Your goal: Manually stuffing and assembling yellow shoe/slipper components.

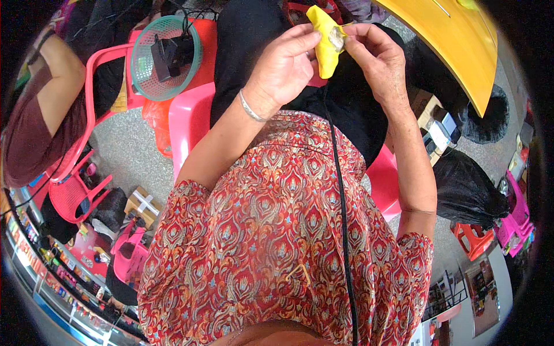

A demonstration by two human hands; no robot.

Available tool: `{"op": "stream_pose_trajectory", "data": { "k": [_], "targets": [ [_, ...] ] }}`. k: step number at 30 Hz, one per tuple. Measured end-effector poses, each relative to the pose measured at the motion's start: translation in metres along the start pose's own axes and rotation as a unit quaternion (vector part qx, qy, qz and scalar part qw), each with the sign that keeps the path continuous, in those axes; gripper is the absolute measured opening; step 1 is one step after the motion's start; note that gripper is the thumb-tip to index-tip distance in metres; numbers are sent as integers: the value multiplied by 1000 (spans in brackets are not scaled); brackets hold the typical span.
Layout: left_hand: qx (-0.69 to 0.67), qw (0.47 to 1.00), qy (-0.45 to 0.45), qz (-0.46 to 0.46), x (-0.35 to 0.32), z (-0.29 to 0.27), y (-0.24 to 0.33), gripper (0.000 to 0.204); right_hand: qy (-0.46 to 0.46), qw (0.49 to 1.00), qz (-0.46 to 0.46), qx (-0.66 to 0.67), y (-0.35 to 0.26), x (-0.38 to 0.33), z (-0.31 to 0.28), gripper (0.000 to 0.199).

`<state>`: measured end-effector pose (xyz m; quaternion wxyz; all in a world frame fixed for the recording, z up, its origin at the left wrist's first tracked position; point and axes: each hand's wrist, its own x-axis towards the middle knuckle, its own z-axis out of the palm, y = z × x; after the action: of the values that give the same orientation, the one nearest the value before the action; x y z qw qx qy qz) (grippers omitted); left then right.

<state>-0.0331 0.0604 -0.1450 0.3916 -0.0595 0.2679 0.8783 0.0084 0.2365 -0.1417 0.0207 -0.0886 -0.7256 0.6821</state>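
Observation:
A small yellow cloth piece (326, 53), pointed at its ends, is held up over my lap at the top of the head view. Whitish filling (336, 38) shows through a gap in its right side. My left hand (285, 64) grips the piece from the left, thumb on its front and the other fingers partly behind it. At the gap's edge, the thumb and forefinger of my right hand (376, 60) are pinched together. Whatever lies between those fingertips is too small to make out.
On a red chair to the left rests a green mesh basket (138, 64) with a black object (166, 59) in it. Another person's arm (60, 75) is beside it. A yellow tabletop (461, 43) curves in at upper right. Black plastic bags (470, 187) lie on the right.

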Motion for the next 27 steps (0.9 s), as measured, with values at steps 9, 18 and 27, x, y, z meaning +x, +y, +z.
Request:
{"op": "stream_pose_trajectory", "data": {
  "k": [9,18,27],
  "targets": [
    [39,997,4,71,-9,7,0,36,-69,995,25,65,-17,-4,8,31],
    [127,988,6,85,-17,21,-12,40,-8,1000,15,25,-5,0,4,32],
    [100,991,12,90,-11,12,1,47,-79,989,13,123,-14,1,2,35]
  ]
}}
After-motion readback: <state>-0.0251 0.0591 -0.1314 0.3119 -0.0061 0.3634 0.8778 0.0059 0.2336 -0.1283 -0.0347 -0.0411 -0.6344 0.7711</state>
